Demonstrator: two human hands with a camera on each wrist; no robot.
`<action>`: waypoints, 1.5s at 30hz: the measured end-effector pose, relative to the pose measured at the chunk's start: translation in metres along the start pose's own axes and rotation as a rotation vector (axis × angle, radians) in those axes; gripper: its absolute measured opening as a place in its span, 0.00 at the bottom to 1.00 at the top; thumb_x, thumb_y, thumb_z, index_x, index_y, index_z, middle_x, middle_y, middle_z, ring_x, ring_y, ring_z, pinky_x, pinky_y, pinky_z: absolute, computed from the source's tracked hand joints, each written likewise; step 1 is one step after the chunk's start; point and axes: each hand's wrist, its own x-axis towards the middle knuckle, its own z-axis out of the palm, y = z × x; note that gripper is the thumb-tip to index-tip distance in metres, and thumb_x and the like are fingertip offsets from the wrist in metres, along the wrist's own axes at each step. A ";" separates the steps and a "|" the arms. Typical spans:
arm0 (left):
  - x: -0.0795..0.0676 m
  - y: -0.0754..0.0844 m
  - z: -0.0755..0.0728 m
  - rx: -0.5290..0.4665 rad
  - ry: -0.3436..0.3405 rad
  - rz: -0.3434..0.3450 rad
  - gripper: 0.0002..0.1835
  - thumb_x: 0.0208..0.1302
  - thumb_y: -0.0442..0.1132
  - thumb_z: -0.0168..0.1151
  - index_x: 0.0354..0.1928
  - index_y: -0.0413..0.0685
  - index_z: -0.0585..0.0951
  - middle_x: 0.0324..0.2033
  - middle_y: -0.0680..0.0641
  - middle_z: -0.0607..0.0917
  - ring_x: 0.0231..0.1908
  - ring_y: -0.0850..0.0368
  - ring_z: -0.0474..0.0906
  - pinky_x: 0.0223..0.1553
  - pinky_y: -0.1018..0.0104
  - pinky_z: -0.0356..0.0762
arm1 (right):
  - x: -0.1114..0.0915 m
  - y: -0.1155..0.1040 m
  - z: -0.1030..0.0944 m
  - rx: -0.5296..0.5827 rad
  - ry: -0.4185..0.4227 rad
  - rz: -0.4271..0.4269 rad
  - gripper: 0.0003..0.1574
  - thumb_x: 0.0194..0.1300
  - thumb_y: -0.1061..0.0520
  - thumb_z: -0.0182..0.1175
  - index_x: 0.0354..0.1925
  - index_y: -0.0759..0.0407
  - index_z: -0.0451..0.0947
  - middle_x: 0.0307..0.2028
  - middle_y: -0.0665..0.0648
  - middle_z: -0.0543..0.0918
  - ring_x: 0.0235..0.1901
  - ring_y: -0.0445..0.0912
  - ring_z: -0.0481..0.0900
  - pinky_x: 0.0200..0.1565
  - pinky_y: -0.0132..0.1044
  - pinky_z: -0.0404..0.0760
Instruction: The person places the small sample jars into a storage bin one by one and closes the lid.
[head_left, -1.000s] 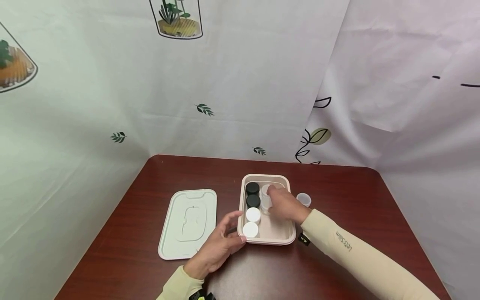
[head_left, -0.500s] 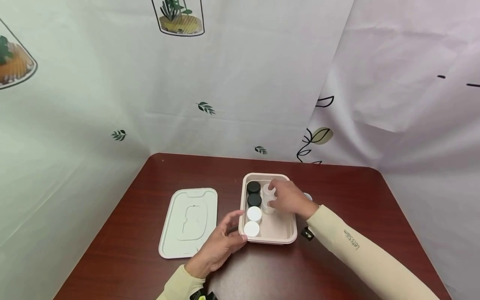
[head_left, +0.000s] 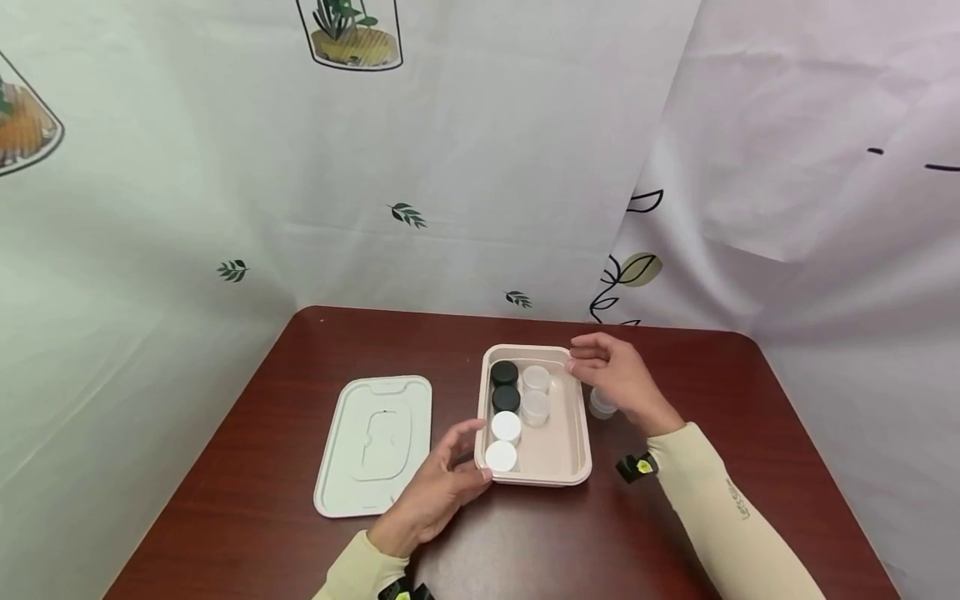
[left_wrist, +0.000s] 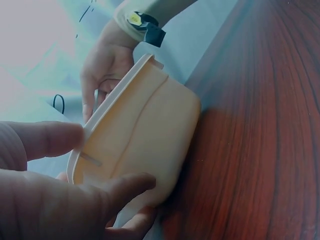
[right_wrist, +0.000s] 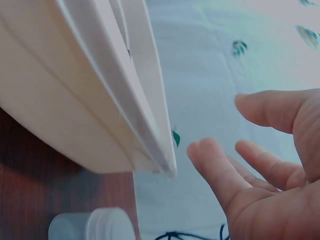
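A beige plastic container (head_left: 558,442) stands on the table, holding small round jars. Along its left side are two black-lidded jars (head_left: 506,398) and two white-lidded jars (head_left: 501,456). Beside the black ones stand two translucent jars (head_left: 535,408). My left hand (head_left: 442,487) holds the container's near left corner, thumb (left_wrist: 55,137) at the rim and other fingers around the left side. My right hand (head_left: 618,375) hovers by the far right rim, fingers loosely extended with nothing between them. Under it, right of the container, sits another translucent jar (head_left: 602,404), partly covered by the hand.
A white lid (head_left: 372,446) lies flat on the table left of the container. The reddish-brown table (head_left: 712,400) backs onto a patterned white cloth (head_left: 480,167), which also hangs at both sides.
My right hand has let go of the translucent jar inside the container, then lifted and moved right past the rim. My left hand stays at the corner.
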 end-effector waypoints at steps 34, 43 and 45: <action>-0.001 0.004 0.003 0.012 0.005 -0.010 0.42 0.66 0.24 0.63 0.79 0.48 0.60 0.73 0.33 0.61 0.58 0.53 0.79 0.55 0.62 0.80 | -0.029 0.082 -0.019 0.047 0.065 0.162 0.45 0.68 0.59 0.72 0.76 0.68 0.65 0.67 0.74 0.77 0.62 0.59 0.82 0.46 0.24 0.83; -0.001 0.004 0.003 0.020 0.011 -0.013 0.42 0.66 0.25 0.64 0.79 0.48 0.60 0.73 0.32 0.60 0.57 0.53 0.79 0.55 0.60 0.80 | -0.033 0.089 -0.014 0.070 0.060 0.171 0.42 0.67 0.62 0.72 0.74 0.69 0.67 0.67 0.74 0.77 0.66 0.64 0.78 0.47 0.24 0.81; -0.001 0.004 0.003 0.019 0.012 -0.013 0.41 0.66 0.25 0.64 0.79 0.48 0.60 0.73 0.32 0.60 0.57 0.53 0.79 0.55 0.60 0.80 | -0.034 0.089 -0.014 0.074 0.063 0.174 0.41 0.67 0.63 0.72 0.73 0.69 0.68 0.66 0.73 0.78 0.65 0.63 0.79 0.46 0.24 0.81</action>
